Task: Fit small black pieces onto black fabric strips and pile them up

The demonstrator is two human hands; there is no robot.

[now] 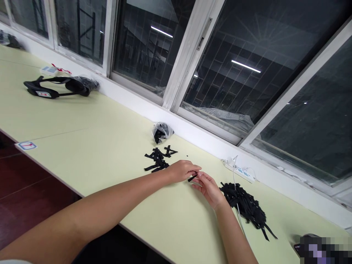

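Over the pale yellow-green table, my left hand (183, 171) and my right hand (208, 186) meet fingertip to fingertip. Between them is a short black strap (192, 178), its free end pointing down and left. Both hands pinch it, though the fingers hide most of the upper part. Just left of my left hand lies a small loose pile of black straps (157, 158). A larger heap of black straps (244, 205) lies to the right of my right hand. Behind the small pile sits a clear plastic bag (162, 132) with black pieces inside.
A white power strip (240, 171) lies by the window wall, and its white cable (238, 209) runs across the large heap. A black headset (57, 88) rests at the far left. A dark object, partly blurred out, is at the lower right. The table's front edge (60, 176) slants below.
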